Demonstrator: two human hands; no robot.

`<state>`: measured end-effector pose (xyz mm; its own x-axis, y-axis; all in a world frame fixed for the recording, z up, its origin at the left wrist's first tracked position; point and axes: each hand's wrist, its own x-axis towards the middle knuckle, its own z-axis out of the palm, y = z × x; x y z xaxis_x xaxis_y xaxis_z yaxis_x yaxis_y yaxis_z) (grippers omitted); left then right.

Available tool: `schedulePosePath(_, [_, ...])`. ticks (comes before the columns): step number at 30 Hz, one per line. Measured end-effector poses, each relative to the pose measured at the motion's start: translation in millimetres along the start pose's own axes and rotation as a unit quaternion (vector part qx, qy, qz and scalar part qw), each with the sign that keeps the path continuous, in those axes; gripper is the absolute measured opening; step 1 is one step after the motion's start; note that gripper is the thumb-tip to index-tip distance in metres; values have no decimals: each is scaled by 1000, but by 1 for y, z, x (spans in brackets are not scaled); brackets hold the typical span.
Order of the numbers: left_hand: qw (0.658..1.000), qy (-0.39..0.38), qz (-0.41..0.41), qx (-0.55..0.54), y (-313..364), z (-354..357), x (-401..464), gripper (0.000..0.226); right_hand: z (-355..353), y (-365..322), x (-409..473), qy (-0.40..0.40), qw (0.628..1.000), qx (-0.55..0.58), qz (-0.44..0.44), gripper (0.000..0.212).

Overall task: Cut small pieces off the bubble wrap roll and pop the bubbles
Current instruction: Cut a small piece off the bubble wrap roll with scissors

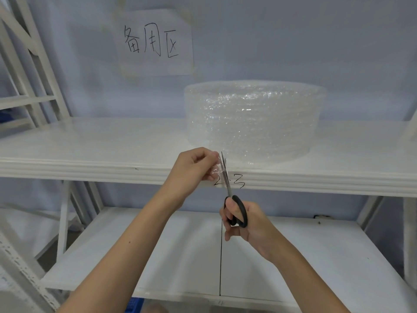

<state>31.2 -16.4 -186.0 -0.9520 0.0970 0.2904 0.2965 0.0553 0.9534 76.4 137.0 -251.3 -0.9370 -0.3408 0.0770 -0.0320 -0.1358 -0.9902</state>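
Bubble wrap roll (255, 120) lies flat on its end on the upper shelf (90, 150) of a white rack, toward the right and close to the front edge. Only the head view is given. A loose tail of the wrap seems to run from the roll's lower left down to the left hand (196, 168), though the film is so clear that its outline is hard to follow. The left hand pinches a small flap of wrap (216, 171) between thumb and fingertips, just in front of the shelf edge. The right hand (246, 224) is curled through the black loops of the scissors (225, 177), whose blades point up and sit against the flap right beside the left fingers; the blades look nearly closed.

By my judgement the wrap is very light, limp and slippery, so it will fold away from the blades unless held taut. The best hold is a firm pinch close to the cut line, as here, with fingertips kept clear of the blades. The roll itself looks bulky but light and may slide or tip if the tail is pulled hard. Bubbles crush easily under a tight pinch.
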Motion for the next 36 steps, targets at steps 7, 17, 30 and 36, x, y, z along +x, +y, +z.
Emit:
schedulePosePath(7, [1000, -19, 18, 9, -2, 2, -4, 20, 0, -12, 4, -3, 1000, -14, -8, 39])
schedulePosePath(17, [999, -31, 25, 16, -7, 1, -2, 21, 0, -17, 12, -5, 1000, -13, -14, 43])
schedulePosePath(30, [998, -45, 33, 39, -4, -1, -6, 19, 1, -23, 14, -13, 1000, -7, -26, 39])
schedulePosePath(36, [998, -44, 31, 34, -4, -1, -4, 19, 1, -21, 17, -1, 1000, -16, -22, 40])
